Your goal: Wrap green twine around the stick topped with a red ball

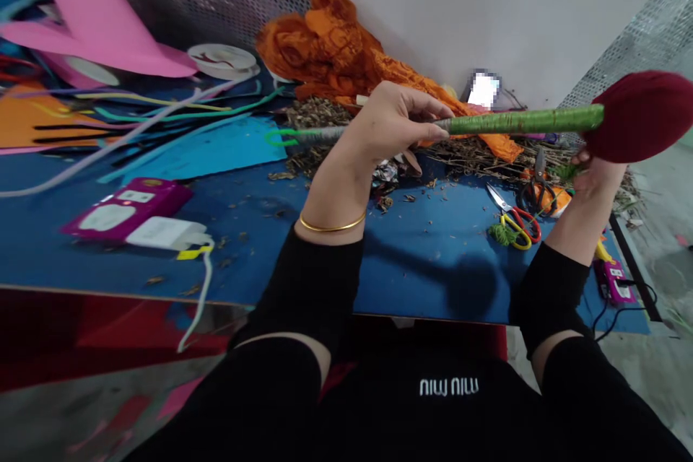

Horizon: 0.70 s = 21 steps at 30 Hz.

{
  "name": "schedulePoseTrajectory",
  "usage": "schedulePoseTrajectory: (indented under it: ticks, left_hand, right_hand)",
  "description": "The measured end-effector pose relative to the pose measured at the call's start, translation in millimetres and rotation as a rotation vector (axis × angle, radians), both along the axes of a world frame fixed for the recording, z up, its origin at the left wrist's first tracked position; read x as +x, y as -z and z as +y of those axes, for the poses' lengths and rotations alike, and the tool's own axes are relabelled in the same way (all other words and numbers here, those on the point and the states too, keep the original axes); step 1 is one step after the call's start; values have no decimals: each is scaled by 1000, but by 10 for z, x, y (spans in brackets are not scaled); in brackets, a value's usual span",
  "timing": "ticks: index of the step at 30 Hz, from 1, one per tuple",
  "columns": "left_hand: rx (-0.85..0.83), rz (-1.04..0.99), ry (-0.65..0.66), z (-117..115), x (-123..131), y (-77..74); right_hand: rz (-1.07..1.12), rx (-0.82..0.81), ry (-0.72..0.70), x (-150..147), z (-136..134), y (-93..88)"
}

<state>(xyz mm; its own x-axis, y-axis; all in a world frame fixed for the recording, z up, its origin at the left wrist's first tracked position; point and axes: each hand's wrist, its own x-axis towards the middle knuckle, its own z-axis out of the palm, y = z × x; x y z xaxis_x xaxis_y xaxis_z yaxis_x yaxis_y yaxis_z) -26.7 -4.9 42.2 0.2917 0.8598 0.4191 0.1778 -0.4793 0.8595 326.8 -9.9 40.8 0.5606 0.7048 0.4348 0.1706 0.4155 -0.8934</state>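
Note:
My left hand [390, 124] is closed around the middle of a long stem [520, 121] wrapped in green tape, held level above the blue table [422, 260]. The stem's left end is bare grey with a green loop [277, 137]. At the right end sits a dark red ball-shaped flower head [642, 115]. My right hand [598, 173] is beneath that red head, fingers curled up against it. A gold bangle [331, 225] circles my left wrist. Both sleeves are black.
Orange fabric [330, 50] lies at the back beside dried twigs [319, 115]. Scissors [514, 220] with red and yellow handles and black pliers [538, 188] lie at the right. A magenta power strip [130, 206] with a white charger is at the left, near pink foam sheets [92, 22] and coloured wires.

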Motion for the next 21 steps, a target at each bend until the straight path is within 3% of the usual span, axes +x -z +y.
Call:
schedulePoseTrajectory:
  ticks: [3, 5, 7, 9, 10, 12, 16, 21]
  left_hand:
    - [-68, -89, 39, -10, 82, 18]
    - [-125, -153, 71, -8, 135, 38]
    - [-150, -183, 98, -3, 176, 60]
    - [-144, -179, 113, 1, 207, 78]
    - [-137, -182, 110, 1, 220, 86]
    - [-129, -193, 99, -5, 248, 96]
    - [-123, -197, 74, -45, 309, 83]
    - [-168, -200, 51, -116, 353, 24]
  right_hand:
    - [-253, -188, -65, -181, -166, -34]
    - [-561, -393, -145, -277, -278, -75]
    - [-857, -498, -82, -337, -344, -110]
    - [-986, -442, 82, -375, -360, -129]
    - [-976, -380, 134, -395, -355, -133]
    - [-861, -231, 95, -464, -337, -129]
    - [-608, -7, -273, -784, -306, -52]
    - [-491, 6, -630, -1289, -269, 169]
